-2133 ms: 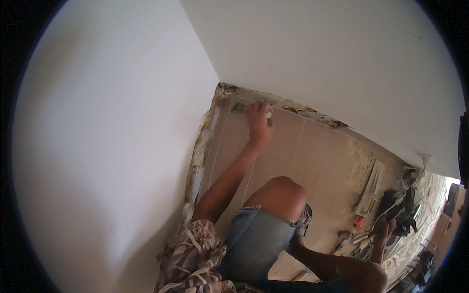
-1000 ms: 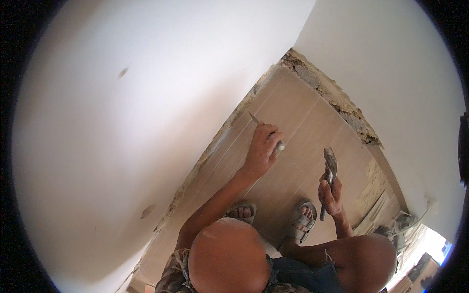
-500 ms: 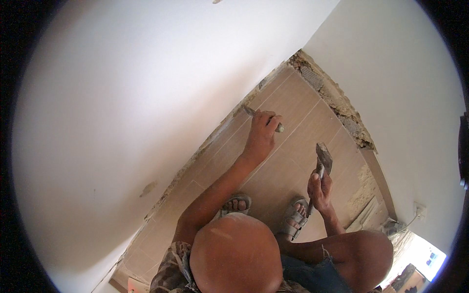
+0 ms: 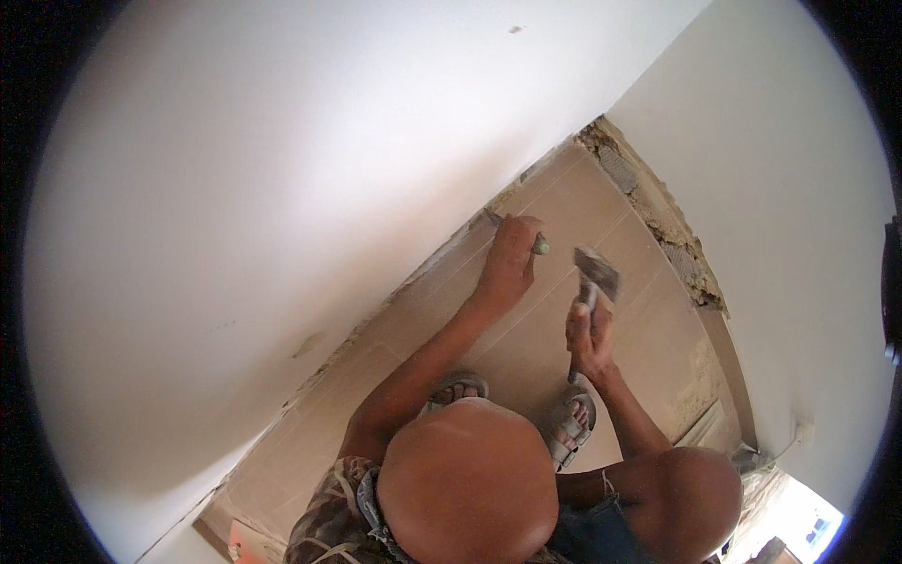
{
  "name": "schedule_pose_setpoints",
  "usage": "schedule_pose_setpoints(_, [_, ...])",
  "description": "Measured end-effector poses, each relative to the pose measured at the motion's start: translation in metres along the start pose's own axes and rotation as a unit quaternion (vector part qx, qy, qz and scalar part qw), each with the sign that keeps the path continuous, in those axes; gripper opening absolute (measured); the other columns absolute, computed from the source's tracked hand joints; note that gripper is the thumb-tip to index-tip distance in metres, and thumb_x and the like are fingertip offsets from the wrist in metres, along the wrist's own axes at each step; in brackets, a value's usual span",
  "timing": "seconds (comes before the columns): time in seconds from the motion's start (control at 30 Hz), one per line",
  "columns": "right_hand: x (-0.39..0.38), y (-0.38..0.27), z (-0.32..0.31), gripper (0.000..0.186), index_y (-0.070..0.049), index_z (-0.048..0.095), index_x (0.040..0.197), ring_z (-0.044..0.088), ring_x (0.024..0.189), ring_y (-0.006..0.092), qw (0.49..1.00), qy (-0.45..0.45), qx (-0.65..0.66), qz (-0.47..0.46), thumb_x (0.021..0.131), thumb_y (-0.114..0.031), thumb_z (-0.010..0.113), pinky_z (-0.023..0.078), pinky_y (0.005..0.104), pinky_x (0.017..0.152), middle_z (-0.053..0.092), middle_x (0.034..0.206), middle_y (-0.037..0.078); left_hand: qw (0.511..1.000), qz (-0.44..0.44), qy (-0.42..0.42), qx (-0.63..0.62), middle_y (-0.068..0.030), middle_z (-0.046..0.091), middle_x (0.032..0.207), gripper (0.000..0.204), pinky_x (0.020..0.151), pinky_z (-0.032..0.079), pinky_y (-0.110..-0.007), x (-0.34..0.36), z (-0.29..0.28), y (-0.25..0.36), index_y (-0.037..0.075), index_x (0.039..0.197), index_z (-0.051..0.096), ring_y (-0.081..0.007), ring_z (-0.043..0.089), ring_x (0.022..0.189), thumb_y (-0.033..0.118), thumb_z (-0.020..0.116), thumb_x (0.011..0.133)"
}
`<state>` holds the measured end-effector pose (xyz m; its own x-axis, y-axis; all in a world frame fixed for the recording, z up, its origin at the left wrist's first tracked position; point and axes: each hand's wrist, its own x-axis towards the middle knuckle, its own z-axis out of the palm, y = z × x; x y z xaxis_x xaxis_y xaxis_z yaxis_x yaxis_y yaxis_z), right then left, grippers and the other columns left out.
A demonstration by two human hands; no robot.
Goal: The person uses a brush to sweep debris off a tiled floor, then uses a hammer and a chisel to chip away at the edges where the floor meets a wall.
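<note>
My left hand (image 4: 510, 261) is closed round a chisel (image 4: 541, 245), whose greenish butt end sticks out on the right of the fist. The chisel's dark tip points up and left, at the foot of the white wall (image 4: 310, 188), where a rough chipped strip runs along the floor. Whether the tip touches the strip I cannot tell. Lower and to the right, my right hand (image 4: 591, 343) grips a hammer (image 4: 599, 274) by its handle. The hammer's blocky head is smeared by motion and stands apart from the chisel, a short way to its right.
Light brown floor tiles (image 4: 564, 226) lie under my hands. Along the right wall (image 4: 761, 207) runs a broken-out band of rubble and mortar (image 4: 648, 207). My sandalled feet (image 4: 570, 423) and bent knees are close below. A socket with a cable (image 4: 801, 432) sits low on the right wall.
My right hand has brought the hammer up and left, nearer the chisel. My left hand keeps the chisel at the wall's foot. The whole view has shifted slightly.
</note>
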<state>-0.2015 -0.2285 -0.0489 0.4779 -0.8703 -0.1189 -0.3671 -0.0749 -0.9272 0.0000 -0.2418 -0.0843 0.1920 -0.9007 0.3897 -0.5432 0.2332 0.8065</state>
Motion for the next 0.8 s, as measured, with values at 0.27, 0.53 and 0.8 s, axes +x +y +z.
schedule_pose_setpoints(0.27, [0.010, -0.001, 0.025, 0.039, 0.004, 0.052, 0.111, 0.047, 0.057, 0.0180, 0.999, -0.007, -0.038, -0.008, 0.101, -0.033, 0.044, 0.041, 0.0364, 0.055, 0.049, 0.064, 0.010, 1.000, -0.003, 0.000, 0.012, -0.0205, 0.050, 0.115, 0.054, 0.113, 0.027, -0.057, -0.008, -0.003, -0.008, 0.002, 0.117, 0.047, -0.0423, 0.047, 0.116, -0.016, 0.051, 0.067])
schedule_pose_setpoints(0.53, [0.002, 0.000, 0.031, 0.039, 0.003, 0.053, 0.106, 0.045, 0.058, 0.0159, 0.999, 0.006, -0.047, 0.013, 0.102, -0.035, 0.044, 0.039, 0.0353, 0.053, 0.048, 0.063, 0.008, 0.999, -0.005, -0.026, 0.025, -0.0198, 0.051, 0.115, 0.049, 0.114, 0.025, -0.058, -0.005, -0.001, -0.004, 0.002, 0.114, 0.047, -0.0413, 0.048, 0.115, -0.017, 0.048, 0.069])
schedule_pose_setpoints(0.8, [0.002, -0.008, 0.026, 0.046, 0.002, 0.052, 0.100, 0.043, 0.059, 0.0104, 0.998, 0.036, -0.041, -0.020, 0.102, -0.042, 0.041, 0.039, 0.0318, 0.051, 0.046, 0.064, 0.001, 1.000, 0.014, -0.002, 0.027, -0.0217, 0.052, 0.109, 0.040, 0.097, 0.037, -0.050, 0.000, -0.003, -0.005, 0.002, 0.111, 0.049, -0.0423, 0.051, 0.106, -0.014, 0.051, 0.075])
